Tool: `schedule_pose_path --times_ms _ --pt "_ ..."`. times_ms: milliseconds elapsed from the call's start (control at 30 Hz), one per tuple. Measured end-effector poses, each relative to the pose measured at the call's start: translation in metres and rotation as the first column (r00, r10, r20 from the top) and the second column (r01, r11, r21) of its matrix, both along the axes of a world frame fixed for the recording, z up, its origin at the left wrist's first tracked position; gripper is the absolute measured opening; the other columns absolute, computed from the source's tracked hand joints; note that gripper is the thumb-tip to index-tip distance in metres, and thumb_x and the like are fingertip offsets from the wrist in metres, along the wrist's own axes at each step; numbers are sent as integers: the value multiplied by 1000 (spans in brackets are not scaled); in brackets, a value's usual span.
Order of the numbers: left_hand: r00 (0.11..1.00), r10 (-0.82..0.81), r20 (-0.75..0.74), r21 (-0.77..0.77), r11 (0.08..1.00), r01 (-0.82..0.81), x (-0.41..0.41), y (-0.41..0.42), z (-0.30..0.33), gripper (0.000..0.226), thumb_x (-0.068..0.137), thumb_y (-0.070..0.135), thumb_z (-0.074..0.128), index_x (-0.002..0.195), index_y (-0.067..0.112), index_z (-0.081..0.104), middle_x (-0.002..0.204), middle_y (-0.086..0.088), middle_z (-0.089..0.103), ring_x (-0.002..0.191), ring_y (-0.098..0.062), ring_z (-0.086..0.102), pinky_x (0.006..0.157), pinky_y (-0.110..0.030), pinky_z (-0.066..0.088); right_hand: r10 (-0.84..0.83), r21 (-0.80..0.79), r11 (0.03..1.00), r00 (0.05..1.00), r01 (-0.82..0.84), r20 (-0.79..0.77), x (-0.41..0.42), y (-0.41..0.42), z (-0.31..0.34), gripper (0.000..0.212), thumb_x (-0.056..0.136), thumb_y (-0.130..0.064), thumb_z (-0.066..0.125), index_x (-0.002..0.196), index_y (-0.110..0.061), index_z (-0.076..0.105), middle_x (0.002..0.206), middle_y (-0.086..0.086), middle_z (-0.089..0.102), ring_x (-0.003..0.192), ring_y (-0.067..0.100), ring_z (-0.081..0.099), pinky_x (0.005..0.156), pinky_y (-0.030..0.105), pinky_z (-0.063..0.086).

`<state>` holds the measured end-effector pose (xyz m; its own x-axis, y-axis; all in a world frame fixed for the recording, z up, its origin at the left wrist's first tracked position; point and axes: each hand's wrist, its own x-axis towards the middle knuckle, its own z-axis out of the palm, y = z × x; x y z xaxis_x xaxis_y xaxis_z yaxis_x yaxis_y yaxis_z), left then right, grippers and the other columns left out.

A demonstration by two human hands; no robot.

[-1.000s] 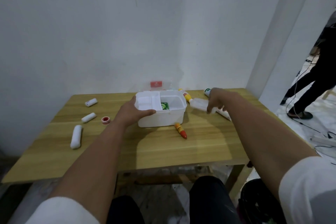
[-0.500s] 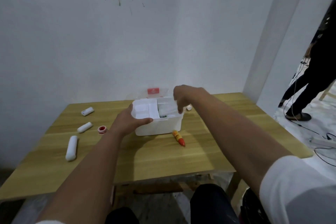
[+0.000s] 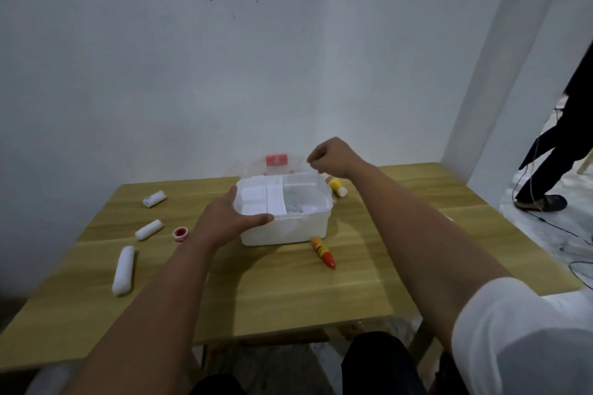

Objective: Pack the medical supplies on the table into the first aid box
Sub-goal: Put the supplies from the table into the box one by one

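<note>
The white first aid box (image 3: 288,231) stands open mid-table, its clear lid (image 3: 276,160) with a red label tipped back. My left hand (image 3: 224,218) grips the box's front left rim. My right hand (image 3: 330,155) hovers above the box's back right corner with its fingers curled and nothing visible in them. A pale bottle (image 3: 298,202) lies in the right compartment. On the table lie an orange-red tube (image 3: 322,252), a yellow bottle (image 3: 335,184), a red tape roll (image 3: 181,235) and three white bandage rolls (image 3: 154,199) (image 3: 148,229) (image 3: 123,269).
The wooden table (image 3: 353,292) stands against a white wall. A person in dark clothes (image 3: 564,144) stands on the floor to the right, with cables (image 3: 545,221) trailing near their feet. My knees show below the table's front edge.
My right hand carried the pale bottle from the table's right side into the box's right compartment, then rose away without it. My left hand stayed on the box.
</note>
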<state>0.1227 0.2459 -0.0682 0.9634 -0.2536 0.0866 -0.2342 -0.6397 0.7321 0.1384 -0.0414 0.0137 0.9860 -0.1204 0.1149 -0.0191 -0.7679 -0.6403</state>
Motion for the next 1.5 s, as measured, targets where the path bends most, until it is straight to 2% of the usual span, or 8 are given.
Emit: schedule_pose_path --times_ms 200,333,467,667,833,1200,1367,1500 --pt "1000 9 30 -40 999 -8 1 2 -4 118 46 88 74 148 40 42 138 8 59 105 -10 49 64 -18 41 -252 -251 943 962 220 -107 -3 -39 -54 32 93 -20 65 121 -8 71 124 12 70 113 30 66 94 38 55" --pt "999 28 40 -19 999 -27 2 3 -6 125 43 93 71 152 42 36 143 9 56 109 -8 46 67 -21 42 -279 -227 941 953 249 -113 -4 -38 -87 28 94 -30 64 109 -6 68 108 13 72 98 31 68 80 38 55" --pt "999 39 36 -36 999 -38 2 3 -7 125 45 90 74 152 40 36 145 9 55 109 -7 46 65 -17 39 -317 -189 934 947 302 -55 0 -38 -95 34 95 -27 61 123 -9 66 123 13 70 108 32 66 84 38 53" --pt "999 11 30 -53 999 -9 1 2 -5 123 46 87 75 152 39 37 145 6 55 110 -10 46 65 -17 41 -83 -287 954 996 86 23 5 -32 -75 62 82 -53 61 138 -26 63 130 5 63 119 29 60 94 44 53" --pt "1000 11 27 -30 1000 -10 1 3 -3 121 50 84 77 153 38 35 145 6 54 111 -10 45 67 -19 42 -41 -427 904 996 0 -86 5 -29 -76 31 88 -44 61 113 -30 72 113 1 73 100 24 65 83 39 54" --pt "1000 27 -11 4 1000 -27 4 7 -1 113 45 84 78 145 43 44 111 21 52 100 -9 49 61 -15 38 -141 -87 986 990 143 33 7 -56 -40 45 73 -19 82 118 -14 78 115 5 76 104 21 69 86 31 55" --pt "1000 9 24 -67 998 -8 -10 -4 14 109 50 76 83 145 38 47 119 16 57 100 -9 48 62 -15 37 -133 98 987 990 128 40 -27 -73 43 33 74 -11 82 107 -12 80 104 12 75 76 16 70 57 25 60" --pt "1000 20 18 -55 998 -19 -3 -10 18 108 55 71 85 148 32 45 134 4 59 102 -12 47 60 -17 37 59 224 974 996 -41 -70 -41 -63 65 22 74 -10 82 96 -17 83 94 9 80 79 15 75 63 26 60"
